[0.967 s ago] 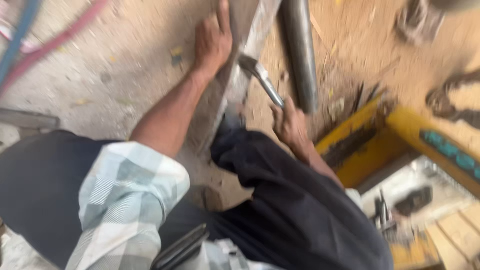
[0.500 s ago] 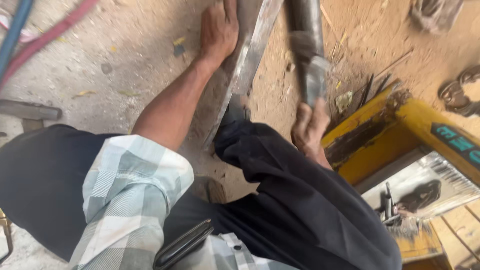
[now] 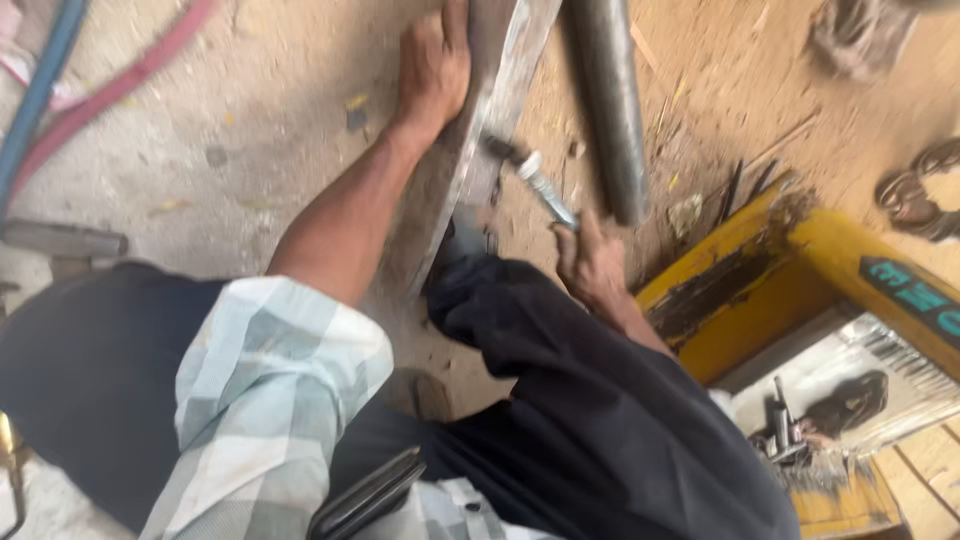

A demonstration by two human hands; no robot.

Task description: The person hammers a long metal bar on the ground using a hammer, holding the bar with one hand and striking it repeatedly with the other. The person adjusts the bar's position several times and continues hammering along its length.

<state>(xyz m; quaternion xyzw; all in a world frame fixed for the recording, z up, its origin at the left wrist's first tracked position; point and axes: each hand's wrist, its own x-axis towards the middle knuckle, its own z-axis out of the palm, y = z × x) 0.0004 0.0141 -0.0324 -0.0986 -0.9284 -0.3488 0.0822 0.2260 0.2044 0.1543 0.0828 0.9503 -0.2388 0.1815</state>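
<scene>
On the dusty workshop floor [image 3: 230, 150] lies a long flat metal bar [image 3: 470, 170], running from the top edge down toward the person's knee. Just right of it rests a grey steel pipe [image 3: 612, 100] — the two lie side by side, slightly apart. The left hand [image 3: 432, 62] presses flat on the bar's upper part, fingers spread. The right hand [image 3: 590, 262] is clenched round a small hammer [image 3: 535, 178] — its head seemingly at the bar's edge, though blur hides contact.

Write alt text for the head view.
The left hand presses on a long metal bar lying on the dusty floor, while the right hand holds a small hammer against it. A grey pipe lies alongside.
</scene>
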